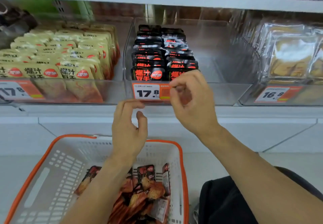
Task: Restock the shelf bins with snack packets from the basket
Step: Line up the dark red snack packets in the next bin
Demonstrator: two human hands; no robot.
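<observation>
Head view: both hands raised in front of the clear middle bin (128,52), neither holding a packet. Left hand (129,131) below the bin's front edge, fingers loosely apart. Right hand (190,99) at the front wall beside the 17.8 price tag (148,92), fingertips curled together on nothing visible. Two rows of black snack packets (164,52) stood on the bin's left side; right side bare. Many loose packets (139,194) left in the orange-rimmed basket (52,171). Judged partway done.
</observation>
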